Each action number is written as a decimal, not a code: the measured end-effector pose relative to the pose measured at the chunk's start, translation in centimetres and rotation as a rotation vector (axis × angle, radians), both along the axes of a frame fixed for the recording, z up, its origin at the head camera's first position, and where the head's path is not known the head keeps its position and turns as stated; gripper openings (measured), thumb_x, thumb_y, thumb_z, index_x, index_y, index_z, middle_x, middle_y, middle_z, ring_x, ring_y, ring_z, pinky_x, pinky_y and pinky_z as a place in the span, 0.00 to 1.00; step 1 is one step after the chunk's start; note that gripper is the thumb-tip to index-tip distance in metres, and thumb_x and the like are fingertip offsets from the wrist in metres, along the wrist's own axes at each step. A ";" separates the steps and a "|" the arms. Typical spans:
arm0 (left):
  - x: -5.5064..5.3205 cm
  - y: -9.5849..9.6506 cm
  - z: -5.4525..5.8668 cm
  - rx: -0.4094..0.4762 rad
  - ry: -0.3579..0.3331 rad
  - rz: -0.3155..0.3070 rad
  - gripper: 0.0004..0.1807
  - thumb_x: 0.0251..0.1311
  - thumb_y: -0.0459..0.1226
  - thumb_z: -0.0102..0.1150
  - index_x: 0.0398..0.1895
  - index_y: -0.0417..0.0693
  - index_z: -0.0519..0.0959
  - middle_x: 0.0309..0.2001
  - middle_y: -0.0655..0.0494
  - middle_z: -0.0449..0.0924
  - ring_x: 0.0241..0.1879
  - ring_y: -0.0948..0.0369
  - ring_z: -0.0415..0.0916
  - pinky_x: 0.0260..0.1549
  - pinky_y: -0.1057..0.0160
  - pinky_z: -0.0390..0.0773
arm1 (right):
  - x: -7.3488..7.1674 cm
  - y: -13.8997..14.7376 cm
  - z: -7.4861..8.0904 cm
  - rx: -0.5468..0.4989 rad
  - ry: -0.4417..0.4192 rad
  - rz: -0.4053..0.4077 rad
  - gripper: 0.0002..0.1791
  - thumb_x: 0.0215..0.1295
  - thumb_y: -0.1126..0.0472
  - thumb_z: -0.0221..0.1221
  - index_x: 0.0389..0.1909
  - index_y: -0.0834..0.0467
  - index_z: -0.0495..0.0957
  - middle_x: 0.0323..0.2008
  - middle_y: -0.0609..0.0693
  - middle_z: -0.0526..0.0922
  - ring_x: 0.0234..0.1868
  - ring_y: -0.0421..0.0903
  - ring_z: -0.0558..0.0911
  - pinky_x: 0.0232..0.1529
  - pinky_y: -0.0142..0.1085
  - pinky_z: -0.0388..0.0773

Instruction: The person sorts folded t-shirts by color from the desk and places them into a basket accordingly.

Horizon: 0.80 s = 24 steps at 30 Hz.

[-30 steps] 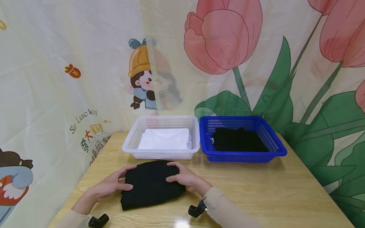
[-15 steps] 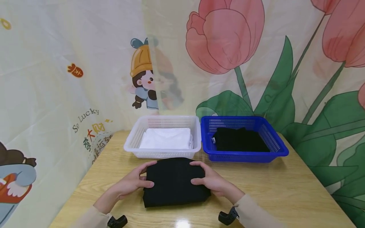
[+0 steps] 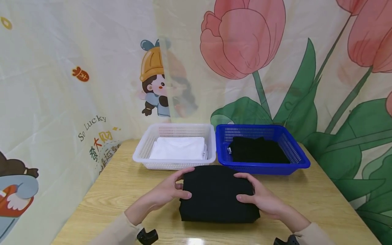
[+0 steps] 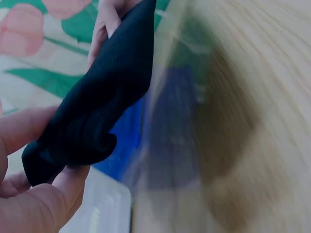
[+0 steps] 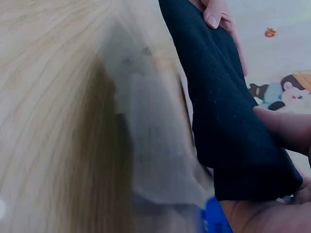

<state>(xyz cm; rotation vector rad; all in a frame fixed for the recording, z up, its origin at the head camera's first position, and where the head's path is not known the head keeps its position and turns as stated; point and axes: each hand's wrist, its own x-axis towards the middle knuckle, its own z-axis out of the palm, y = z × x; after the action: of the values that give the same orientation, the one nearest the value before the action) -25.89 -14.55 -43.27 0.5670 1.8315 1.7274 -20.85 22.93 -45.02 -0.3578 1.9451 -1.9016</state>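
Observation:
Between my two hands is a folded black garment (image 3: 218, 194), a thick flat bundle raised off the table. My left hand (image 3: 165, 192) grips its left edge, thumb on the near face, other fingers at the far side and partly hidden. At the opposite edge my right hand (image 3: 265, 197) holds it the same way. In the left wrist view the end of the black garment (image 4: 97, 111) shows its rolled layers between thumb and fingers. The right wrist view has the black garment (image 5: 223, 107) well above the wood, over a blurred dark patch.
A white basket (image 3: 174, 166) at the back of the wooden table (image 3: 116, 183) contains folded white cloth (image 3: 177, 148). Right beside it, a blue basket (image 3: 260, 169) holds black folded cloth (image 3: 260, 151) with a small pale tag. A printed curtain (image 3: 107, 68) hangs behind.
Both hands have carried the black garment to the right and lifted it; its top edge now overlaps the fronts of the baskets. The baskets have stayed in place.

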 end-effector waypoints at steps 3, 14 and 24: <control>-0.2 1.5 1.0 0.004 0.008 -0.003 0.49 0.64 0.27 0.71 0.84 0.58 0.59 0.74 0.42 0.64 0.62 0.48 0.80 0.57 0.52 0.83 | 0.4 1.4 1.3 0.048 0.043 -0.030 0.42 0.74 0.63 0.67 0.82 0.54 0.55 0.73 0.65 0.67 0.64 0.53 0.80 0.58 0.47 0.84; -2.4 6.3 6.2 0.069 0.097 -0.040 0.48 0.65 0.24 0.68 0.84 0.58 0.59 0.73 0.45 0.68 0.61 0.48 0.81 0.59 0.49 0.83 | 0.0 5.7 7.9 0.179 0.167 -0.101 0.41 0.74 0.61 0.66 0.81 0.50 0.56 0.73 0.60 0.68 0.65 0.48 0.80 0.59 0.43 0.83; -7.3 12.8 8.1 0.133 0.104 0.072 0.48 0.61 0.20 0.68 0.81 0.59 0.63 0.68 0.44 0.71 0.61 0.48 0.80 0.59 0.50 0.82 | -4.6 10.6 10.8 0.297 0.233 -0.156 0.42 0.76 0.61 0.65 0.83 0.48 0.55 0.82 0.59 0.41 0.81 0.65 0.38 0.74 0.70 0.47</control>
<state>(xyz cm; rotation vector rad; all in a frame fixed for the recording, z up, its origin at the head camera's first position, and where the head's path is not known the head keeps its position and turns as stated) -33.16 -1.80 -35.12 0.6624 1.8375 1.9106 -25.41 33.57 -34.20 -0.3613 2.4336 -1.6859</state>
